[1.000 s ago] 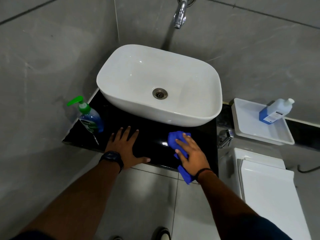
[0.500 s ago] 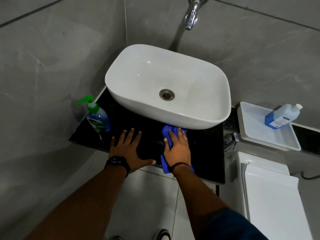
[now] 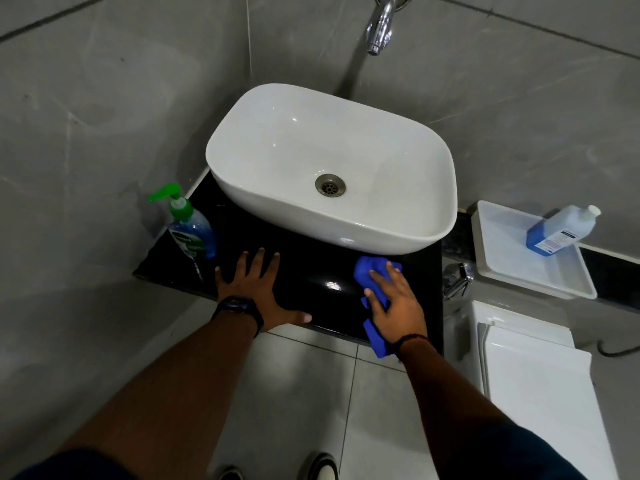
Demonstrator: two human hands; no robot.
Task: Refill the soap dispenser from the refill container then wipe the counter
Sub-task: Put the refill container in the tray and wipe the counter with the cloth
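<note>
A soap dispenser (image 3: pixel 188 228) with a green pump and blue liquid stands at the left end of the black counter (image 3: pixel 311 271). My left hand (image 3: pixel 258 289) lies flat on the counter with spread fingers, just right of the dispenser. My right hand (image 3: pixel 396 303) presses a blue cloth (image 3: pixel 372 271) onto the counter's right part, below the basin's rim. Part of the cloth hangs over the front edge. The refill container (image 3: pixel 561 230), a white bottle with blue liquid, lies tilted in a white tray (image 3: pixel 512 275) at the right.
A white basin (image 3: pixel 277 140) sits on the counter under a chrome tap (image 3: pixel 379 26). A chrome valve (image 3: pixel 457 280) sticks out right of the counter. A white toilet cistern (image 3: pixel 533 375) stands below the tray. Grey tiled walls close the left and back.
My right hand has slid the blue cloth from the middle of the counter back to the right. My left hand has stayed flat in place.
</note>
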